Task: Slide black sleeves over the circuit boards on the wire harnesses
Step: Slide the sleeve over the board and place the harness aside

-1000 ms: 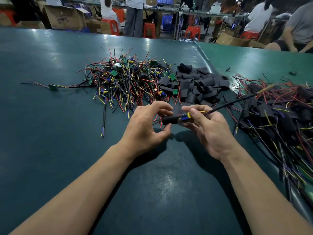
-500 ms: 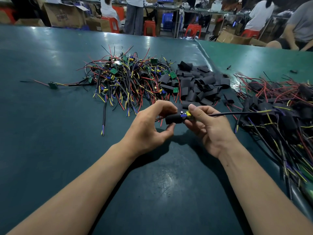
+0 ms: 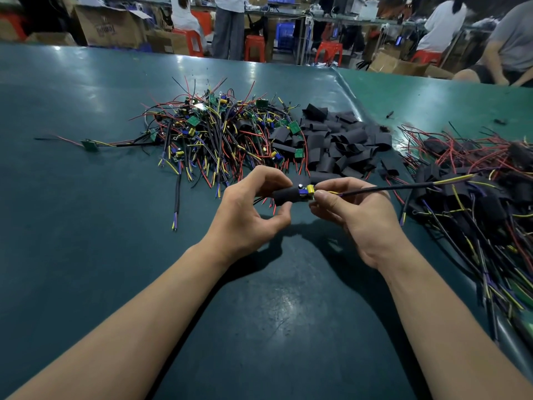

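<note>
My left hand (image 3: 248,215) pinches a black sleeve (image 3: 285,195) between thumb and fingers above the green table. My right hand (image 3: 354,215) pinches the small circuit board (image 3: 306,190), whose yellow and blue parts stick out of the sleeve's right end. The board's black cable (image 3: 386,188) runs right, ending in yellow and purple wires. Red wire ends poke out of the sleeve's left side.
A tangle of bare wire harnesses (image 3: 213,134) with green boards lies beyond my hands. A heap of loose black sleeves (image 3: 340,145) sits right of it. Sleeved harnesses (image 3: 473,197) pile up at the right. People, cardboard boxes and red stools stand past the table's far edge.
The sleeve has slid a little further right over the board, and the cable has swung down from a raised slant to nearly level. Both hands stayed close together.
</note>
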A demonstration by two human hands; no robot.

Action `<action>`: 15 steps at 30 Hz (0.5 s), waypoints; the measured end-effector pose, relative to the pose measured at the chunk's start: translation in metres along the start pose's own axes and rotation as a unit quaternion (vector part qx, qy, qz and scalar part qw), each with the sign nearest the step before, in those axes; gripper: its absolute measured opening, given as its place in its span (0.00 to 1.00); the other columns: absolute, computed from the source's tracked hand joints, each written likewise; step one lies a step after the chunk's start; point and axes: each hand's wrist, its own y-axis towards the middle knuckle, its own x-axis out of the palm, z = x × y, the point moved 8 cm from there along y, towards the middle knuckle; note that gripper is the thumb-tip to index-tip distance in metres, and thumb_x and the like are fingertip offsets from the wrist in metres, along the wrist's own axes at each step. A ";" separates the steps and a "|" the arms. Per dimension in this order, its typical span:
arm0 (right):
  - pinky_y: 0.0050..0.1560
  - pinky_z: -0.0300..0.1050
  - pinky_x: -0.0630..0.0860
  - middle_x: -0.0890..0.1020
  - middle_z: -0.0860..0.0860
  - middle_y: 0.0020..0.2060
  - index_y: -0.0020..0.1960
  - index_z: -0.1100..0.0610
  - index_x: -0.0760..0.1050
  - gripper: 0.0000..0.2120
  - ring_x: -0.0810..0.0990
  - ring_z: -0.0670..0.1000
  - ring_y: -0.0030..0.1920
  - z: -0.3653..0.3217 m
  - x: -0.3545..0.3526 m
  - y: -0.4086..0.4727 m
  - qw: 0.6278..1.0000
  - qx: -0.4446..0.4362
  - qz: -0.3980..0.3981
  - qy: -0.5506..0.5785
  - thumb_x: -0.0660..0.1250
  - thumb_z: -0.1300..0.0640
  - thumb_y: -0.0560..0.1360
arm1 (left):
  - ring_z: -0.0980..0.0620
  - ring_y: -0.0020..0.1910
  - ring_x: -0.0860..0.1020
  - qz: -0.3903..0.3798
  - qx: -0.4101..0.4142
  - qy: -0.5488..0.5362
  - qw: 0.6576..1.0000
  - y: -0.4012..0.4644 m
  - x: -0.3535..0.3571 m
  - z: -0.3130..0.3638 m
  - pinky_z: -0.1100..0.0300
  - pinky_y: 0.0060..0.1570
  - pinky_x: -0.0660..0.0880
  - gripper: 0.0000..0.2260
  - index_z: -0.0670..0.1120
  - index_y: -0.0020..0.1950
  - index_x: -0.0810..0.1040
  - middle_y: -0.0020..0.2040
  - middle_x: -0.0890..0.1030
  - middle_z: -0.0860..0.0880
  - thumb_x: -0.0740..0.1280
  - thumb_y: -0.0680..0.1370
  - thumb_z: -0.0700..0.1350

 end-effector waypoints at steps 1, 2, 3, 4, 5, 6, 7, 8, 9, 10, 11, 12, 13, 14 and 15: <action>0.43 0.41 0.81 0.85 0.55 0.36 0.42 0.58 0.82 0.05 0.85 0.54 0.38 -0.003 0.000 -0.001 1.000 -0.015 0.004 -0.027 0.74 0.66 0.69 | 0.52 0.50 0.82 -0.002 -0.003 0.003 1.000 0.000 0.000 -0.001 0.54 0.56 0.79 0.15 0.42 0.55 0.76 0.49 0.82 0.47 0.73 0.71 0.32; 0.43 0.40 0.81 0.85 0.55 0.36 0.41 0.57 0.82 0.06 0.85 0.53 0.38 -0.005 -0.001 -0.001 0.998 -0.033 0.007 -0.053 0.73 0.68 0.71 | 0.52 0.50 0.82 -0.005 -0.007 0.002 1.000 0.000 0.001 -0.002 0.55 0.57 0.78 0.15 0.42 0.55 0.76 0.49 0.82 0.47 0.73 0.71 0.33; 0.43 0.39 0.81 0.85 0.54 0.35 0.41 0.56 0.82 0.08 0.85 0.52 0.38 -0.009 -0.001 -0.001 0.995 -0.052 0.009 -0.080 0.73 0.69 0.71 | 0.53 0.51 0.82 -0.009 -0.010 -0.001 1.000 0.000 0.001 -0.002 0.55 0.57 0.78 0.15 0.42 0.55 0.76 0.50 0.82 0.47 0.73 0.71 0.33; 0.43 0.38 0.80 0.85 0.53 0.35 0.40 0.55 0.82 0.10 0.85 0.51 0.38 -0.012 -0.001 -0.002 0.992 -0.068 0.009 -0.104 0.72 0.70 0.72 | 0.52 0.51 0.82 -0.014 -0.011 -0.003 1.000 0.000 0.002 -0.003 0.54 0.58 0.78 0.15 0.42 0.55 0.76 0.50 0.82 0.47 0.73 0.71 0.33; 0.43 0.37 0.80 0.85 0.52 0.34 0.40 0.54 0.82 0.12 0.85 0.50 0.38 -0.014 0.000 -0.002 0.990 -0.079 0.007 -0.119 0.72 0.71 0.72 | 0.52 0.51 0.82 -0.020 -0.010 -0.005 1.000 -0.001 0.003 -0.002 0.54 0.58 0.78 0.15 0.42 0.56 0.76 0.50 0.82 0.47 0.73 0.71 0.33; 0.42 0.36 0.80 0.85 0.52 0.34 0.40 0.54 0.82 0.12 0.85 0.50 0.37 -0.015 0.002 -0.003 0.989 -0.082 0.003 -0.121 0.72 0.71 0.71 | 0.52 0.51 0.82 -0.025 -0.007 -0.005 1.000 -0.001 0.004 -0.002 0.54 0.58 0.78 0.15 0.41 0.56 0.76 0.50 0.82 0.47 0.73 0.71 0.33; 0.42 0.37 0.80 0.85 0.52 0.34 0.40 0.54 0.82 0.12 0.85 0.50 0.37 -0.014 0.004 -0.003 0.991 -0.078 -0.002 -0.113 0.72 0.71 0.71 | 0.52 0.51 0.82 -0.029 -0.003 -0.005 1.000 -0.001 0.004 -0.002 0.55 0.58 0.78 0.15 0.41 0.56 0.76 0.50 0.82 0.48 0.73 0.71 0.33; 0.42 0.37 0.80 0.85 0.53 0.33 0.40 0.55 0.82 0.11 0.85 0.50 0.36 -0.011 0.006 -0.003 0.993 -0.068 -0.007 -0.100 0.72 0.72 0.71 | 0.52 0.51 0.82 -0.030 0.002 -0.004 1.000 -0.001 0.005 -0.001 0.55 0.58 0.78 0.15 0.41 0.56 0.76 0.50 0.82 0.48 0.73 0.71 0.33; 0.41 0.37 0.80 0.85 0.53 0.33 0.40 0.57 0.82 0.11 0.85 0.50 0.35 -0.009 0.008 -0.004 0.994 -0.058 -0.011 -0.087 0.72 0.72 0.71 | 0.53 0.51 0.82 -0.028 0.007 -0.001 1.000 -0.001 0.005 -0.001 0.55 0.58 0.78 0.15 0.41 0.56 0.76 0.49 0.82 0.48 0.73 0.71 0.34; 0.40 0.38 0.80 0.85 0.53 0.33 0.40 0.58 0.82 0.10 0.85 0.51 0.35 -0.007 0.009 -0.004 0.996 -0.048 -0.013 -0.075 0.72 0.72 0.70 | 0.53 0.50 0.82 -0.025 0.011 0.000 1.000 -0.002 0.004 0.000 0.55 0.57 0.78 0.15 0.41 0.55 0.76 0.49 0.82 0.48 0.73 0.71 0.34; 0.40 0.38 0.80 0.85 0.54 0.33 0.41 0.59 0.82 0.09 0.85 0.51 0.35 -0.006 0.010 -0.003 0.997 -0.038 -0.013 -0.062 0.72 0.72 0.70 | 0.53 0.51 0.82 -0.021 0.015 0.000 1.000 -0.002 0.004 0.001 0.54 0.57 0.78 0.14 0.41 0.55 0.76 0.50 0.82 0.48 0.73 0.71 0.34; 0.40 0.39 0.80 0.85 0.54 0.33 0.41 0.59 0.82 0.08 0.84 0.51 0.34 -0.005 0.010 -0.003 0.999 -0.027 -0.013 -0.045 0.73 0.71 0.69 | 0.53 0.51 0.82 -0.017 0.019 -0.001 1.000 -0.001 0.003 0.002 0.54 0.57 0.78 0.14 0.42 0.55 0.76 0.50 0.82 0.48 0.73 0.71 0.34; 0.39 0.39 0.81 0.85 0.55 0.34 0.41 0.59 0.82 0.07 0.84 0.51 0.34 -0.004 0.009 -0.003 0.999 -0.016 -0.015 -0.024 0.74 0.69 0.67 | 0.52 0.51 0.82 -0.013 0.025 -0.001 1.000 -0.001 0.003 0.004 0.54 0.57 0.78 0.14 0.42 0.55 0.77 0.50 0.82 0.47 0.73 0.71 0.34; 0.38 0.39 0.81 0.85 0.55 0.34 0.40 0.59 0.82 0.06 0.84 0.52 0.34 -0.003 0.009 -0.003 1.000 -0.006 -0.018 -0.003 0.75 0.67 0.65 | 0.52 0.51 0.82 -0.010 0.031 0.000 0.999 -0.001 0.002 0.005 0.53 0.57 0.79 0.14 0.41 0.55 0.77 0.50 0.82 0.47 0.73 0.71 0.34; 0.38 0.39 0.80 0.85 0.55 0.34 0.39 0.59 0.82 0.06 0.84 0.52 0.33 -0.003 0.009 -0.003 1.000 -0.001 -0.017 0.013 0.75 0.64 0.63 | 0.52 0.51 0.82 -0.008 0.037 0.001 0.999 -0.001 0.002 0.007 0.52 0.57 0.79 0.14 0.41 0.55 0.77 0.50 0.82 0.47 0.73 0.71 0.33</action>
